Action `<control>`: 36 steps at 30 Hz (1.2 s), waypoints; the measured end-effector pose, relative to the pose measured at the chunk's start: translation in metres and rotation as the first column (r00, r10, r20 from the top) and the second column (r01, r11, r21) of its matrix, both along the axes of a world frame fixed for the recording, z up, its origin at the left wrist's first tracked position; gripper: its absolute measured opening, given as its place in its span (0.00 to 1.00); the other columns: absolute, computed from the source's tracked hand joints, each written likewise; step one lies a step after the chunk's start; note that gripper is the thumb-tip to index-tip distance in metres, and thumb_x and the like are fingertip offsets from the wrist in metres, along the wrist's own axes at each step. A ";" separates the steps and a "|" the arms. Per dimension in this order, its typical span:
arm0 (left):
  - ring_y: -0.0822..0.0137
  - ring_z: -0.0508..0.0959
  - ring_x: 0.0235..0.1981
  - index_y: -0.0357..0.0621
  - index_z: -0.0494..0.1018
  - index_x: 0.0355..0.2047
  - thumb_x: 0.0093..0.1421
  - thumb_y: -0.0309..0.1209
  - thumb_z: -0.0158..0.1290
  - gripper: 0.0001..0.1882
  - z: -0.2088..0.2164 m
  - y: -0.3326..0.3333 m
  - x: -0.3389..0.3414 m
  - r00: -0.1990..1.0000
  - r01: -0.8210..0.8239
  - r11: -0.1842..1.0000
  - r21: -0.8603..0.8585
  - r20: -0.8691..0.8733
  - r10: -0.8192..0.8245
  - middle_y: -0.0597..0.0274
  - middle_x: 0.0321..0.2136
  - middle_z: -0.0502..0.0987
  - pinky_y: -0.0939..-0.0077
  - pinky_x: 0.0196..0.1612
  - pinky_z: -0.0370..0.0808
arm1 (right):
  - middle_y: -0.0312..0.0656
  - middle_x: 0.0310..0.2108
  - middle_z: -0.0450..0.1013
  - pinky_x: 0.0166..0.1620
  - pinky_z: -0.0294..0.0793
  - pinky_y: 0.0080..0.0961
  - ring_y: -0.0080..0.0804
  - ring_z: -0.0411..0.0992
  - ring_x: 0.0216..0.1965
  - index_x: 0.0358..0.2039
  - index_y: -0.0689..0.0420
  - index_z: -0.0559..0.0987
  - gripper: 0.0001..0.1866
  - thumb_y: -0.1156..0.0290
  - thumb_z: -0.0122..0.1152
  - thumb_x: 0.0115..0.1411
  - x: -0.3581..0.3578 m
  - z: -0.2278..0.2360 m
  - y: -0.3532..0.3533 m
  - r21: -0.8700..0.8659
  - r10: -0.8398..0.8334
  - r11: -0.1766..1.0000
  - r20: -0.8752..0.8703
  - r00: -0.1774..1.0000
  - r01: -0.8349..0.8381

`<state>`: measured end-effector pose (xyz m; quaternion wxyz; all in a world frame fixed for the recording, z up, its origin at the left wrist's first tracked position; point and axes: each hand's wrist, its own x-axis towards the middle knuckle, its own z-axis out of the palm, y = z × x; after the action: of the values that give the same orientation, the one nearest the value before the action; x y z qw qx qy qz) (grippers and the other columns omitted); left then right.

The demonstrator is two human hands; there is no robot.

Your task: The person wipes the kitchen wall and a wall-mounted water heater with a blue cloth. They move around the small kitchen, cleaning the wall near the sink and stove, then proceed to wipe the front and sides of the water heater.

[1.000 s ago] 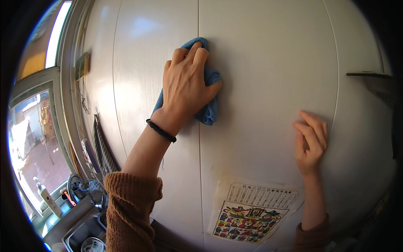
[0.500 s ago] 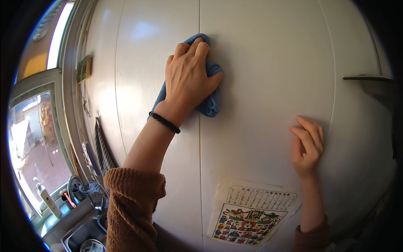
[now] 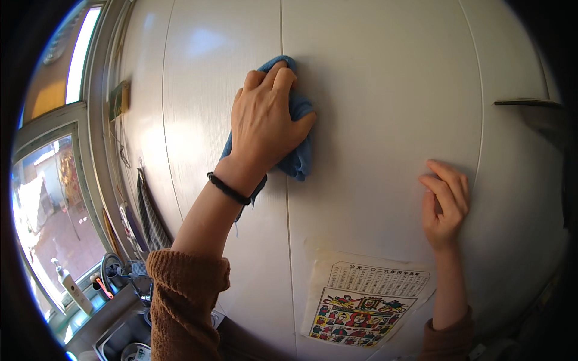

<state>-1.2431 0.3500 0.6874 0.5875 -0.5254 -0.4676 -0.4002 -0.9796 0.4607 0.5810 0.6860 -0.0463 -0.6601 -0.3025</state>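
My left hand (image 3: 263, 117) is spread over a folded blue cloth (image 3: 299, 157) and presses it against the pale wall panel (image 3: 373, 78), just across a vertical seam. A loose corner of the cloth hangs below my wrist, by a black bracelet (image 3: 230, 189). Further right and lower, my right hand (image 3: 447, 207) holds nothing. Its fingers are loosely bent and a little apart, close to the panel; whether the tips touch it I cannot tell. Below and between the hands, a printed sheet (image 3: 365, 301) with colourful figures is stuck to the panel.
A window (image 3: 57, 207) stands at the left. Beneath it are a white pump bottle (image 3: 73, 289) and a metal sink (image 3: 123, 330) with a dish inside. A striped grey cloth (image 3: 152, 210) hangs on a hook. At the far right a thin dark ledge (image 3: 527, 103) juts out.
My left hand and the blue cloth have slid slightly down and left along the panel. A hanging corner of the cloth now shows below the wrist. My right hand has hardly moved.
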 end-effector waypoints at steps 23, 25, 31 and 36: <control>0.46 0.52 0.67 0.43 0.45 0.69 0.63 0.39 0.44 0.37 -0.245 -0.048 -0.263 0.657 0.048 0.977 0.206 0.731 -0.186 0.43 0.67 0.52 0.58 0.66 0.51 | 0.48 0.43 0.76 0.48 0.72 0.32 0.42 0.73 0.43 0.35 0.66 0.78 0.11 0.87 0.51 0.53 0.010 -0.010 0.014 -0.052 0.002 0.999 0.027 1.000 -0.001; 0.48 0.49 0.69 0.42 0.43 0.69 0.63 0.37 0.45 0.38 -0.325 -0.063 -0.256 0.389 0.167 0.942 0.290 0.859 -0.333 0.45 0.68 0.48 0.62 0.67 0.49 | 0.48 0.45 0.76 0.49 0.73 0.30 0.39 0.73 0.46 0.37 0.66 0.79 0.12 0.87 0.49 0.56 0.007 -0.015 0.022 -0.077 0.021 0.997 0.049 0.999 -0.017; 0.49 0.41 0.70 0.36 0.40 0.68 0.61 0.25 0.39 0.36 -0.406 -0.031 -0.143 0.397 0.228 0.965 0.131 0.892 -0.215 0.41 0.69 0.42 0.63 0.70 0.37 | 0.47 0.48 0.74 0.52 0.74 0.27 0.36 0.73 0.48 0.42 0.66 0.78 0.11 0.85 0.48 0.62 0.030 -0.015 0.033 -0.112 -0.041 0.993 0.070 0.997 0.048; 0.43 0.41 0.70 0.45 0.46 0.69 0.56 0.36 0.49 0.41 -0.302 -0.028 -0.127 0.929 0.156 0.956 -0.248 0.367 -0.056 0.40 0.68 0.45 0.39 0.67 0.30 | 0.47 0.49 0.74 0.52 0.75 0.27 0.35 0.73 0.49 0.44 0.66 0.78 0.12 0.84 0.47 0.63 0.024 -0.019 0.051 -0.129 0.012 0.992 0.085 0.996 -0.001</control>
<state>-1.3700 0.3218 0.3858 0.3923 -0.5449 -0.5875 -0.4518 -0.9553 0.5116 0.5620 0.6539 -0.0754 -0.7070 -0.2587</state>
